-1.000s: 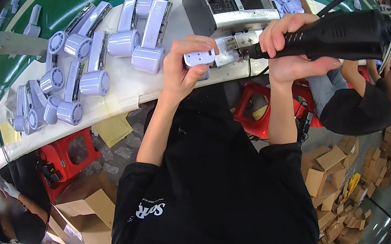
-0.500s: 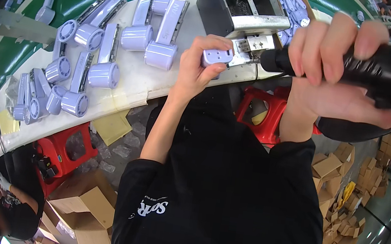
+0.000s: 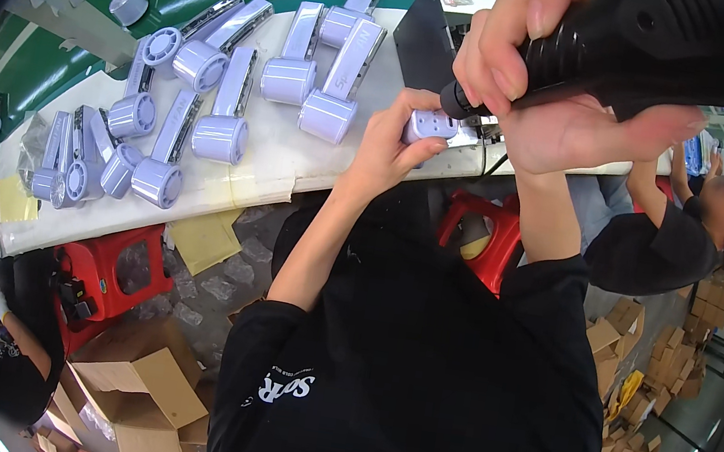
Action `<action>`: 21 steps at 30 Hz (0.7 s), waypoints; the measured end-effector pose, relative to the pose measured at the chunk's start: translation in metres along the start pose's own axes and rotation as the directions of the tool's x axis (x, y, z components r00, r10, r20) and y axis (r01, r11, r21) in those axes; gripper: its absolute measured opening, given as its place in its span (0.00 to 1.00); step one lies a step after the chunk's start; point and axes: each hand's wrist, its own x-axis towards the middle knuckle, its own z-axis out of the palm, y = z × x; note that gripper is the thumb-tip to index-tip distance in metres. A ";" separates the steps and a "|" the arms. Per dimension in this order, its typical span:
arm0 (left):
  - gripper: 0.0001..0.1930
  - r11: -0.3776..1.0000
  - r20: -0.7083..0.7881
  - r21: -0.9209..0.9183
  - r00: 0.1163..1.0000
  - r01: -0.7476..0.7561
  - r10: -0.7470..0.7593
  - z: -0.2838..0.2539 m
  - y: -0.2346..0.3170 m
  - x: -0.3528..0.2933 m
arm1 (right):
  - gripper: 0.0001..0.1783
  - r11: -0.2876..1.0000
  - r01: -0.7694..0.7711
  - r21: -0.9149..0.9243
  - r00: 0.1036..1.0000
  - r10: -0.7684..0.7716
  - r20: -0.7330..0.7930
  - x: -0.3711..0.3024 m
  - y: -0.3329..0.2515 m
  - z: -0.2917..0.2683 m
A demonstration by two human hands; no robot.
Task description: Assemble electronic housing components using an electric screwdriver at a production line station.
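My left hand [image 3: 389,144] is closed around a small lavender plastic part [image 3: 431,128] with holes in its face, held at the table's near edge. In my right hand [image 3: 528,97] is a thick black electric screwdriver [image 3: 631,56], fingers wrapped over its barrel. The screwdriver's nose is right beside the lavender part, over its upper right end; whether its bit touches is hidden. A metal fixture [image 3: 486,131] lies partly covered behind the screwdriver and my right hand.
Several lavender handheld fans [image 3: 219,137] lie on the white table [image 3: 249,175] to the left. A black-sided machine [image 3: 425,41] stands behind my hands. Red stools [image 3: 492,235] and cardboard boxes [image 3: 140,389] are below. Co-workers sit at right [image 3: 665,241] and lower left [image 3: 15,353].
The screwdriver has come leftward, its nose now close over the lavender part. My left hand still grips the part. The view has shifted, and a co-worker now shows at right.
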 end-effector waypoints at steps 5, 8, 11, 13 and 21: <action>0.20 1.000 -0.019 0.024 1.000 -0.009 0.009 -0.001 -0.001 0.003 | 0.51 0.997 0.029 0.077 0.999 -0.032 0.041 0.008 0.008 0.000; 0.20 0.998 -0.045 0.049 0.998 -0.039 0.041 -0.001 0.000 0.003 | 0.50 0.998 0.003 0.070 1.000 -0.003 0.004 0.007 0.008 0.004; 0.20 1.000 -0.035 0.017 0.999 0.001 0.000 -0.001 0.000 0.005 | 0.50 0.894 0.098 0.437 0.962 -0.198 0.188 0.026 0.028 0.004; 0.21 1.000 -0.030 0.004 0.999 0.025 -0.025 0.000 -0.001 0.005 | 0.50 0.651 0.093 0.753 0.859 -0.436 0.271 0.046 0.048 0.003; 0.21 0.999 -0.058 0.034 0.998 -0.006 0.008 0.000 -0.005 0.005 | 0.51 0.231 0.016 0.973 0.707 -0.690 0.152 0.051 0.060 0.000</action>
